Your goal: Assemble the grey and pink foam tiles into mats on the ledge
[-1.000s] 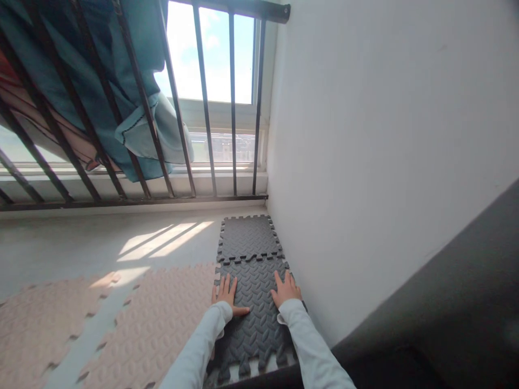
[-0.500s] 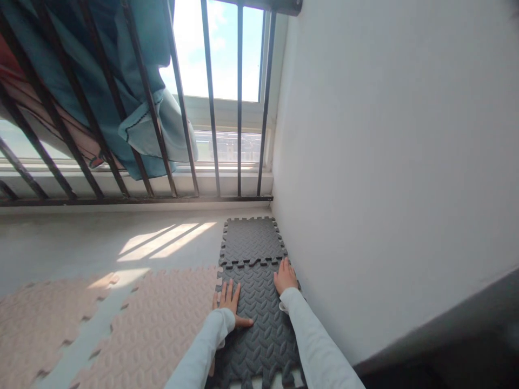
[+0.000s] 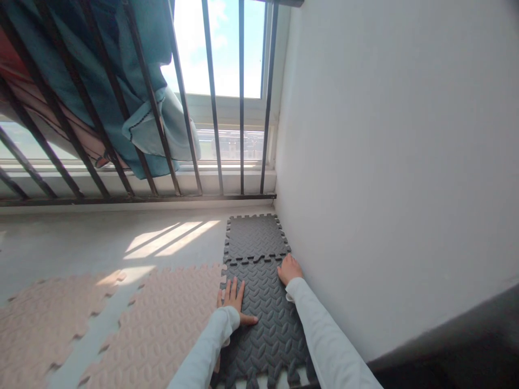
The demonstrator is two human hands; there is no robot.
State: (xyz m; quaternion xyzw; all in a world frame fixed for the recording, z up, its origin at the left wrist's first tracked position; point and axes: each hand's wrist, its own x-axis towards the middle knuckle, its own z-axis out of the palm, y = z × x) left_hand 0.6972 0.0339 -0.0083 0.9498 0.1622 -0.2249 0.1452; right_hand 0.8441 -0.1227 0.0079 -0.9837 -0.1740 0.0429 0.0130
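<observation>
Two dark grey interlocking foam floor mats lie in a row along the wall. My left hand (image 3: 232, 300) rests flat with spread fingers on the left side of the nearer foam mat (image 3: 267, 329). At that mat's far right corner is my right hand (image 3: 290, 269), its fingers curled at the edge by the wall and the thumb towards the mat. Its fingertips are partly hidden. Beyond lies the farther foam mat (image 3: 256, 236), its toothed edge meeting the nearer one with a thin uneven seam.
A pink foam mat (image 3: 170, 324) adjoins the nearer grey mat on the left, and another pink mat (image 3: 40, 324) lies past a strip of bare floor. The white wall (image 3: 385, 162) rises at the right. Dark railing bars (image 3: 242, 108) and hanging cloth (image 3: 150, 124) stand ahead.
My right hand's fingers have curled more at the mat's corner. My left hand stays flat in place. The view has shifted slightly.
</observation>
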